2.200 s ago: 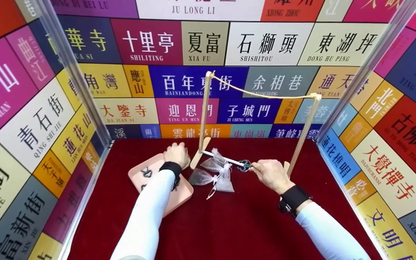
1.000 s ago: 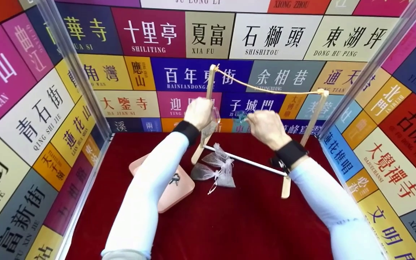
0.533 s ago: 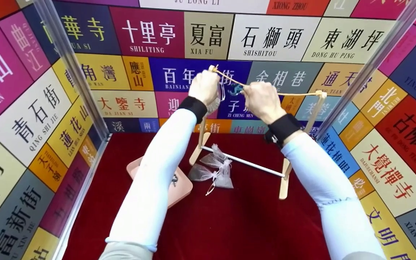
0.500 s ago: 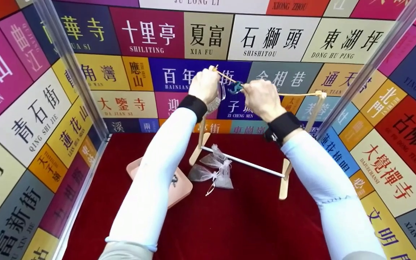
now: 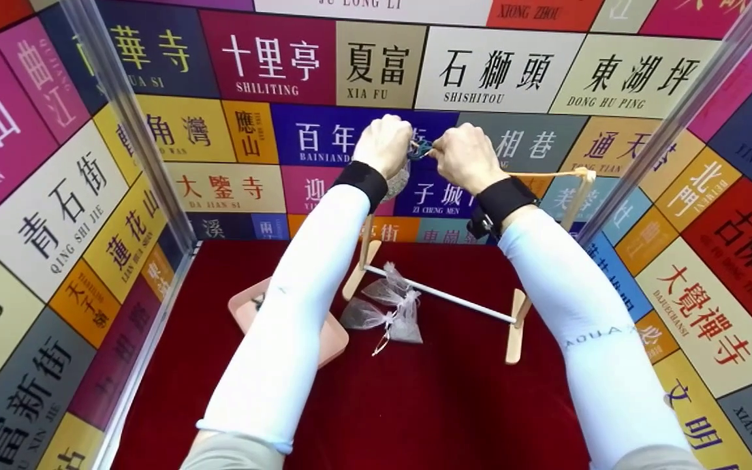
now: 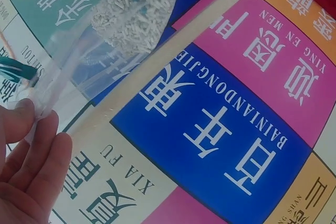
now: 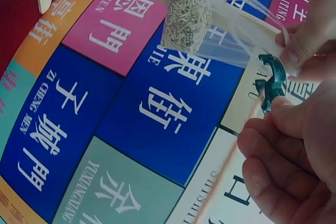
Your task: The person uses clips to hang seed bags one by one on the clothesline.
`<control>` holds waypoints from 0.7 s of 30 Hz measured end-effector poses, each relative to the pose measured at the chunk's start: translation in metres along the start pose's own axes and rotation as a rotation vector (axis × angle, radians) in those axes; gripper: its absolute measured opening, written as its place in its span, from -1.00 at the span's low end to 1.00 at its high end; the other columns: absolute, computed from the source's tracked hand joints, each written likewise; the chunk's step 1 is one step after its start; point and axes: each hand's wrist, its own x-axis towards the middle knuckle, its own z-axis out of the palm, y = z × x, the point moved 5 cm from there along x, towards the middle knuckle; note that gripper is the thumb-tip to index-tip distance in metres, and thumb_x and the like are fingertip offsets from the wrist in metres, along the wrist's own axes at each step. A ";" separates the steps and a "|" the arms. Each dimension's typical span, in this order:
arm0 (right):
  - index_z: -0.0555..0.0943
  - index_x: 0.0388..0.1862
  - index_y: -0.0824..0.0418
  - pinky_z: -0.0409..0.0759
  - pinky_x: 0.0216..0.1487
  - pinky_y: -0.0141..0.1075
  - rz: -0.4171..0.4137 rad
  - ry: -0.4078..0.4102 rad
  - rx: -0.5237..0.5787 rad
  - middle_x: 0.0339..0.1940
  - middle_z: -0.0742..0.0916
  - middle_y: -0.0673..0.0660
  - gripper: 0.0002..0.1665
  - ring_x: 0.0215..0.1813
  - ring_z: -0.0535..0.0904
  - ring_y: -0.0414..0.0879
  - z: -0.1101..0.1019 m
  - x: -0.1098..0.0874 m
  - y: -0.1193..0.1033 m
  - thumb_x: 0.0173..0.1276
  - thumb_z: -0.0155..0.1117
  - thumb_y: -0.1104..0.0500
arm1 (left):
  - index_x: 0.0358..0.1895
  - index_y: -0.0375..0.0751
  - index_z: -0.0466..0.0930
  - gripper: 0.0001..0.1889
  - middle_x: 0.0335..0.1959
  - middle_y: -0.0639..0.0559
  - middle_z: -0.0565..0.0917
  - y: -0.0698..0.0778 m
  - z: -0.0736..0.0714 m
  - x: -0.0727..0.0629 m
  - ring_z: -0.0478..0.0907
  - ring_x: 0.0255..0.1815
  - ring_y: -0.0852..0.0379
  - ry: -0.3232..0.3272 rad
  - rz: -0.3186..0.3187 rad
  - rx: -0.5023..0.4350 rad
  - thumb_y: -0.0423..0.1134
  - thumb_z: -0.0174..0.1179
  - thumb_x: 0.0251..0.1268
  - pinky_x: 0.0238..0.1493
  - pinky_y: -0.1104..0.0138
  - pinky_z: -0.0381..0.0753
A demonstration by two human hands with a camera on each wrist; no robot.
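Note:
My left hand [image 5: 384,145] pinches the gathered neck of a sheer drawstring bag [image 6: 139,19]. Pale pellets fill the bag's bottom as it hangs beside the left wooden post. In my right hand [image 5: 470,156], thumb and fingers pinch a teal clip [image 7: 273,80] right at the bag's neck. The yellowish cord [image 5: 542,174] runs from the right post's top toward the clip, partly hidden behind the hands. Both hands are raised close together near the left end of the cord.
The wooden stand has a left post [image 5: 367,245], a right post [image 5: 578,199] and a white rod [image 5: 461,300] low between them. Several sheer bags [image 5: 404,326] lie by the rod. A pink tray [image 5: 335,343] with dark clips sits under the left forearm. Printed panels enclose the red cloth.
My left hand has lifted a bag from the tray area up to the cord. My right hand has raised the clip from near the rod, and the two hands have come together.

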 end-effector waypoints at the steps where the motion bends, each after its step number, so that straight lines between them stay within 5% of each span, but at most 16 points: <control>1: 0.94 -0.05 0.19 0.79 -0.04 0.33 -0.005 0.006 0.008 -0.16 0.92 0.35 -0.74 -0.09 0.85 0.48 0.001 0.000 0.000 0.61 0.38 0.12 | 0.07 -0.25 0.86 -0.67 0.12 -0.23 0.84 0.001 0.000 0.000 0.84 0.20 -0.28 0.000 -0.001 -0.009 -0.43 0.05 0.64 0.22 -0.02 0.87; 8: 0.93 -0.24 0.21 0.76 -0.09 0.26 -0.118 0.014 0.058 -0.27 0.92 0.28 -0.80 -0.23 0.83 0.37 0.006 0.001 -0.008 0.55 0.43 0.19 | -0.09 -0.25 0.89 -0.72 0.06 -0.23 0.87 0.000 0.004 0.000 0.84 0.18 -0.28 0.016 0.002 -0.042 -0.45 0.12 0.57 0.24 -0.03 0.85; 14: 0.87 -0.34 0.23 0.74 -0.13 0.27 -0.124 -0.026 0.038 -0.35 0.87 0.28 -0.78 -0.24 0.81 0.39 0.008 0.002 -0.012 0.53 0.41 0.22 | -0.16 -0.22 0.90 -0.79 0.02 -0.19 0.89 -0.001 0.005 -0.003 0.84 0.16 -0.26 0.028 0.018 -0.082 -0.43 0.25 0.51 0.26 -0.01 0.84; 21: 0.72 -0.43 0.22 0.76 -0.16 0.25 -0.116 -0.090 -0.033 -0.49 0.75 0.21 -0.59 -0.27 0.78 0.36 0.015 -0.003 -0.015 0.47 0.44 -0.07 | -0.19 -0.22 0.90 -0.81 0.01 -0.16 0.90 -0.003 0.008 -0.008 0.82 0.20 -0.25 0.027 0.022 -0.086 -0.45 0.28 0.46 0.30 -0.02 0.82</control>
